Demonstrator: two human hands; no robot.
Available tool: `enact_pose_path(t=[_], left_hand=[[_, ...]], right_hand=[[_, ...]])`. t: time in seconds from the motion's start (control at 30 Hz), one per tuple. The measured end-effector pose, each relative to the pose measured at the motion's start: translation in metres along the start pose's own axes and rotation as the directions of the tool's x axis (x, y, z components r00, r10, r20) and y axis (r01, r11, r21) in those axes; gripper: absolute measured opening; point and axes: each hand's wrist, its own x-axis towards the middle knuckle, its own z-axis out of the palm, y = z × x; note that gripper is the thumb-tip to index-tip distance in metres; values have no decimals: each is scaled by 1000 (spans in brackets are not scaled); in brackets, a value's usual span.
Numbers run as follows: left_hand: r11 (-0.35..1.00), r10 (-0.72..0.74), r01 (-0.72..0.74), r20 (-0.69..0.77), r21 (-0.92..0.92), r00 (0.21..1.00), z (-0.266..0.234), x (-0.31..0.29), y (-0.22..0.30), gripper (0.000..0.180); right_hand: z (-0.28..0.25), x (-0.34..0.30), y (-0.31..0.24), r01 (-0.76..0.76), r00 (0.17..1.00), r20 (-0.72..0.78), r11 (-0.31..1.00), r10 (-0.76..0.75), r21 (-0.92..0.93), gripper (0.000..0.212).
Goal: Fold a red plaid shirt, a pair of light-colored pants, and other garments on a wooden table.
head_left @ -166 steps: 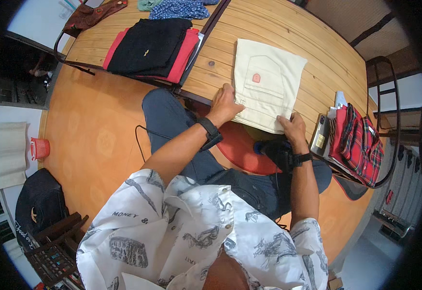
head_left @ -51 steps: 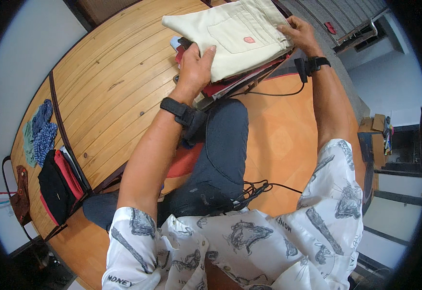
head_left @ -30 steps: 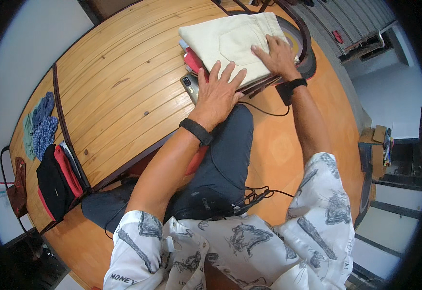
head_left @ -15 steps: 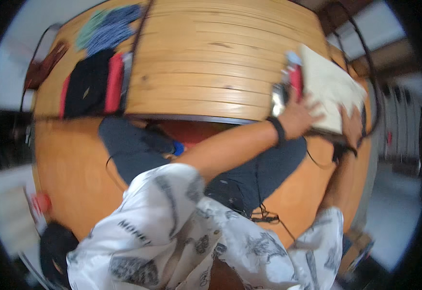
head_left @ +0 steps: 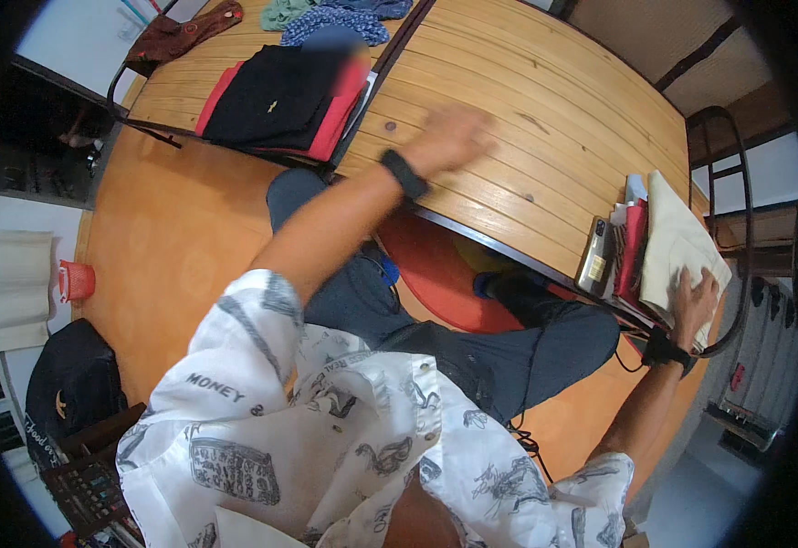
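My right hand (head_left: 694,301) lies with fingers spread on a folded cream cloth (head_left: 677,242) at the right end of the slatted wooden table. Over the table's middle, my left hand (head_left: 454,139) is smeared by motion; how its fingers are held does not show. Just left of the cream cloth are a folded red cloth (head_left: 632,251) and a small dark, shiny rectangular object (head_left: 592,256). Away to the left, a folded black garment (head_left: 267,100) rests on a red folded cloth (head_left: 333,123).
Patterned blue cloth (head_left: 335,26), green cloth (head_left: 287,13) and brown cloth (head_left: 189,32) lie at the far left. Black metal rails (head_left: 744,228) bound the table's right end. A red basket (head_left: 76,280) stands on the orange floor; a black bag (head_left: 75,379) is at lower left.
My left hand has left the cream cloth and swung leftward over the bare boards. My right hand stays on the cloth. The view has turned, bringing the left-hand pile nearer the middle.
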Motion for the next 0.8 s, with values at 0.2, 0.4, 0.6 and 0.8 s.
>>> enact_pose_path(t=[0.2,0.4,0.6,0.8], left_hand=[[741,-336,429,-268,516,903,-135,-53,-81,63],[733,-598,589,-91,341,796,-166,-105,-119,70],[792,-577,567,-27,226,816,-189,-116,-122,49],[777,-414,382,-50,501,909,-190,-114,-109,35]], right_hand=[[-40,-12,-136,317,948,-171,733,-269,603,33],[-39,-15,-191,530,824,-179,619,-538,580,24],[-48,-8,-187,444,844,-87,598,-530,667,25],[-44,4,-158,458,837,-65,631,-543,626,22]])
